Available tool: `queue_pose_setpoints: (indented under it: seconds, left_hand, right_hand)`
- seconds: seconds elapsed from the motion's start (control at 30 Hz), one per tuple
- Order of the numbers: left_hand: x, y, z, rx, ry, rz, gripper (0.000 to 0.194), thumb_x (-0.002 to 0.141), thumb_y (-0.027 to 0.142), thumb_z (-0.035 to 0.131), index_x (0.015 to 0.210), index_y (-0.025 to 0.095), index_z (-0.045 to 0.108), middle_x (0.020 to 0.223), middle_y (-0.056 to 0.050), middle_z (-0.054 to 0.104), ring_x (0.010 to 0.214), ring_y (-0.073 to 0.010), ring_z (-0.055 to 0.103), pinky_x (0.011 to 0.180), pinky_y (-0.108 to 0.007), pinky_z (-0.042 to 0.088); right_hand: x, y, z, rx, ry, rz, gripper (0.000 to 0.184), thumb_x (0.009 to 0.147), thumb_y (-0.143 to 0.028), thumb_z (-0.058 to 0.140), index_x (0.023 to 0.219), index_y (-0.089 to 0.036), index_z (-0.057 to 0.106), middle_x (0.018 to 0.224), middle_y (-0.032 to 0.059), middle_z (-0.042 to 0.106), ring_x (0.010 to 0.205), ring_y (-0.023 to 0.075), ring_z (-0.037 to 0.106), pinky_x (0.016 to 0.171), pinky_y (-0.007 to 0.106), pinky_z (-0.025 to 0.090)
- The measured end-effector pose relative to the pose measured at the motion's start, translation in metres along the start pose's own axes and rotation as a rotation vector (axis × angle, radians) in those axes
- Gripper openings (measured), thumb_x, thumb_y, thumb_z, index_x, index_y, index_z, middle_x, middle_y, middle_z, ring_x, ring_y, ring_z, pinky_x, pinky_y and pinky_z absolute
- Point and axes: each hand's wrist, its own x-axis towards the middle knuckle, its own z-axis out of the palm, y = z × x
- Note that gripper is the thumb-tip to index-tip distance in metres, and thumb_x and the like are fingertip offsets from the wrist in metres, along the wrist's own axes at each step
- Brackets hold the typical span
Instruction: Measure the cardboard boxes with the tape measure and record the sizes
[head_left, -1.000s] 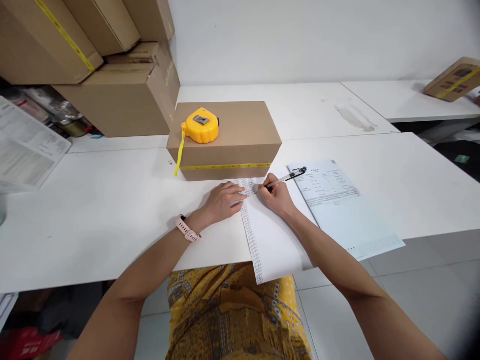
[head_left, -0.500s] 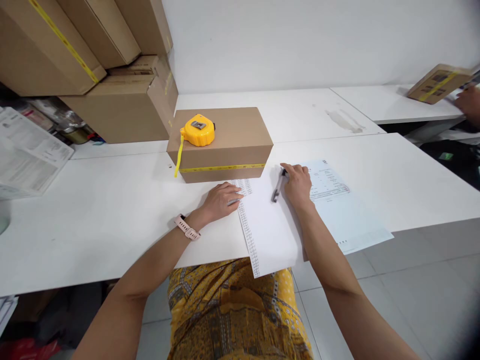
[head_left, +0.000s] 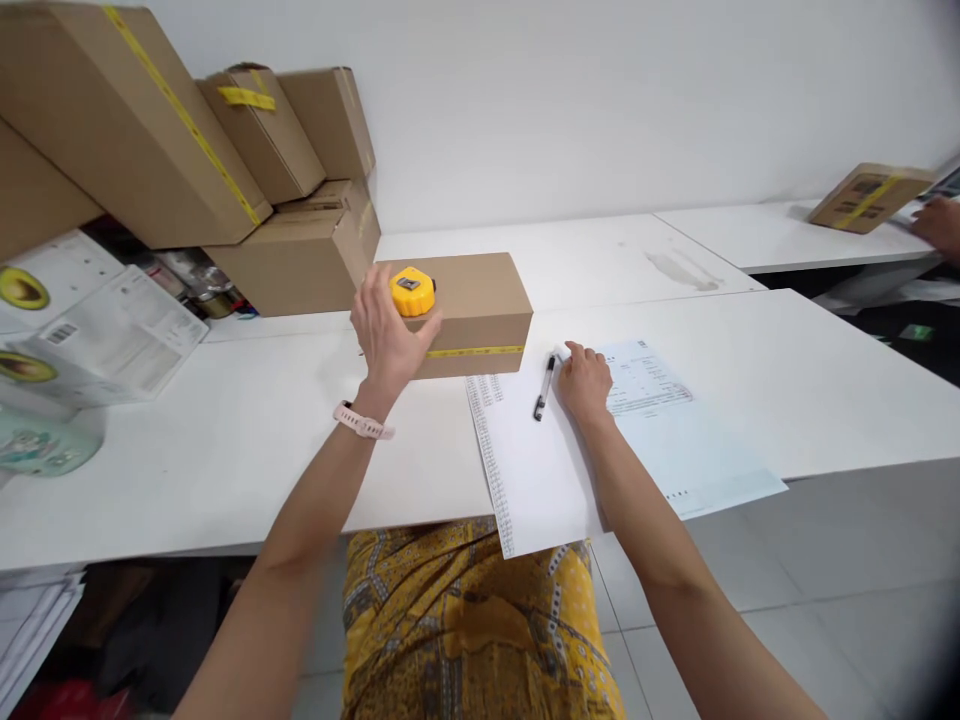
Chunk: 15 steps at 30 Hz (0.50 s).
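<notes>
My left hand (head_left: pixel 386 325) is at the front left of a closed cardboard box (head_left: pixel 480 290). Its thumb and fingers are spread around the near side of a yellow tape measure (head_left: pixel 412 292) lying on the box, without a clear grip. My right hand (head_left: pixel 586 382) has its fingers bent over the top right corner of a spiral notebook (head_left: pixel 532 470), where a bit of white page curls up by the index finger; the thumb is hidden. A black-and-clear pen (head_left: pixel 545 388) lies loose on the blank page. Right of that hand is a pale blue printed sheet (head_left: pixel 697 440).
Stacked cardboard boxes (head_left: pixel 300 260) stand at the back left, beside a white carton with avocado pictures (head_left: pixel 120 330) and a pale green container (head_left: pixel 49 440). On the white table (head_left: pixel 810 380), the blue sheet overhangs the front edge. Far right, another person's hand (head_left: pixel 937 225) is near a small box (head_left: pixel 870 198).
My left hand has moved from the notebook's spiral edge up to the tape measure. My right hand stays at the notebook's corner, its fingers drawn closer together. The view has shifted left.
</notes>
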Motion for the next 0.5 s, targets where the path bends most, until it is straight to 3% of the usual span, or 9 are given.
queue_pose_setpoints:
  seconds: [0.07, 0.13, 0.23, 0.3, 0.4, 0.5]
  left_hand:
    - [0.016, -0.002, 0.002, 0.006, -0.083, -0.108, 0.09, 0.068, 0.038, 0.085, 0.145, 0.019, 0.042, 0.152, -0.022, 0.045, 0.143, -0.0458, 0.037, 0.118, -0.065, 0.025]
    - [0.025, -0.005, 0.005, -0.02, -0.114, -0.187, 0.086, 0.066, 0.037, 0.085, 0.14, 0.019, 0.046, 0.145, -0.022, 0.052, 0.138, -0.046, 0.043, 0.115, -0.064, 0.03]
    - [0.025, -0.003, 0.002, -0.167, -0.058, -0.255, 0.071, 0.066, 0.037, 0.083, 0.129, 0.023, 0.053, 0.131, -0.015, 0.062, 0.128, -0.0385, 0.054, 0.11, -0.053, 0.041]
    - [0.019, 0.003, -0.007, -0.404, -0.033, -0.318, 0.063, 0.069, 0.043, 0.08, 0.123, 0.023, 0.055, 0.12, -0.01, 0.066, 0.115, -0.031, 0.062, 0.099, -0.044, 0.05]
    - [0.004, 0.019, -0.029, -0.849, -0.106, -0.466, 0.051, 0.077, 0.055, 0.067, 0.112, 0.02, 0.059, 0.107, -0.009, 0.07, 0.093, -0.024, 0.068, 0.074, -0.033, 0.056]
    - [-0.012, 0.037, -0.049, -1.047, -0.263, -0.525, 0.047, 0.078, 0.059, 0.06, 0.103, 0.019, 0.063, 0.097, -0.009, 0.072, 0.081, -0.0232, 0.068, 0.056, -0.03, 0.051]
  right_hand:
    - [-0.001, -0.001, 0.0, 0.002, -0.003, -0.004, 0.047, 0.095, -0.012, 0.036, 0.134, -0.012, 0.062, 0.113, 0.0194, 0.068, 0.105, 0.0315, 0.054, 0.085, 0.04, 0.037]
    - [-0.001, -0.001, 0.0, 0.009, -0.005, -0.004, 0.046, 0.095, -0.012, 0.037, 0.132, -0.012, 0.063, 0.113, 0.0195, 0.068, 0.106, 0.0318, 0.054, 0.085, 0.04, 0.037]
    - [0.001, 0.0, 0.001, 0.05, 0.026, 0.009, 0.045, 0.093, -0.013, 0.038, 0.13, -0.012, 0.064, 0.112, 0.0192, 0.068, 0.106, 0.0322, 0.055, 0.086, 0.041, 0.038]
    - [0.002, -0.001, -0.002, 0.121, 0.102, 0.019, 0.045, 0.094, -0.016, 0.037, 0.131, -0.012, 0.063, 0.112, 0.0188, 0.068, 0.106, 0.032, 0.055, 0.088, 0.041, 0.039]
    - [-0.001, -0.013, -0.021, 0.303, 0.283, -0.003, 0.042, 0.097, -0.022, 0.034, 0.127, -0.015, 0.063, 0.113, 0.017, 0.067, 0.107, 0.0301, 0.056, 0.094, 0.043, 0.041]
    - [-0.011, -0.042, -0.059, 0.583, 0.38, -0.032, 0.038, 0.101, -0.033, 0.033, 0.115, -0.019, 0.065, 0.111, 0.0157, 0.066, 0.106, 0.0273, 0.058, 0.092, 0.042, 0.044]
